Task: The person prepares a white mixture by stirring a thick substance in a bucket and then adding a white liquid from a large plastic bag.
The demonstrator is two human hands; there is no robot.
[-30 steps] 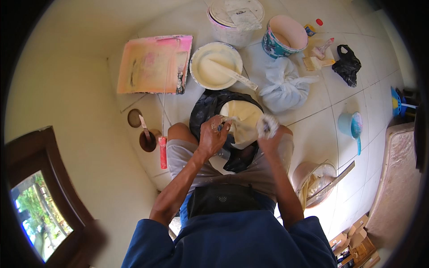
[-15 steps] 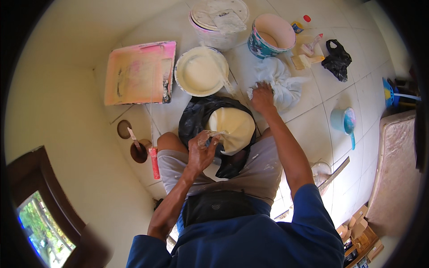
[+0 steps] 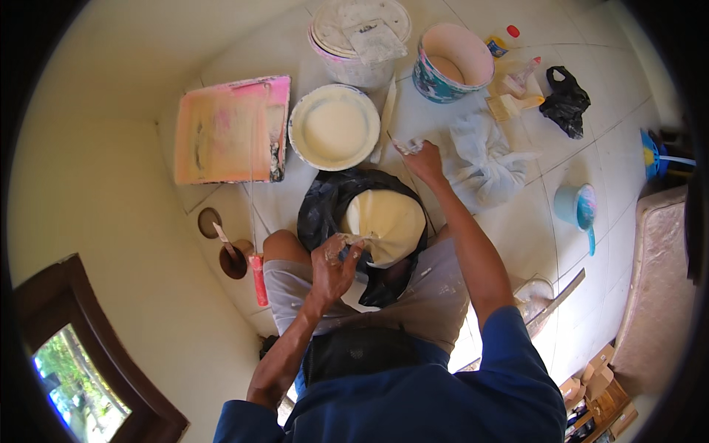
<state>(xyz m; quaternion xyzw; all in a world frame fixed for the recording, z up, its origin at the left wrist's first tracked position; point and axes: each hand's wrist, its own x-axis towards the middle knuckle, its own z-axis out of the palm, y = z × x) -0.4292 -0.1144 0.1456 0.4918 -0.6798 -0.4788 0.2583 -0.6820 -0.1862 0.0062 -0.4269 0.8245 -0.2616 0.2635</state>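
A clear plastic bag filled with cream-coloured material (image 3: 388, 218) sits between my knees inside a black plastic bag (image 3: 319, 203). My left hand (image 3: 336, 266), smeared with white, is closed around the bag's gathered plastic edge. Ahead and to the right, my right hand (image 3: 422, 161) hovers over the floor with bent fingers and whitish fingertips; whether something is pinched there I cannot make out. Left of it, a long pale stick (image 3: 388, 107) lies beside a round basin (image 3: 297, 139) holding cream-coloured stuff. A knotted white plastic bag (image 3: 487, 159) rests right of that hand.
A paint tray (image 3: 221, 133) and a red-handled roller (image 3: 258, 280) are at left, near a brown pot (image 3: 233, 262). Behind stand a lidded bucket (image 3: 358, 70) and a teal bucket (image 3: 452, 77). Brushes (image 3: 509, 105), a black bag (image 3: 566, 103) and a blue dipper (image 3: 574, 205) lie right.
My right hand has left the white plastic bag and moved slightly left and forward. The pale stick, earlier across the basin, now lies beside it. My left hand keeps its hold.
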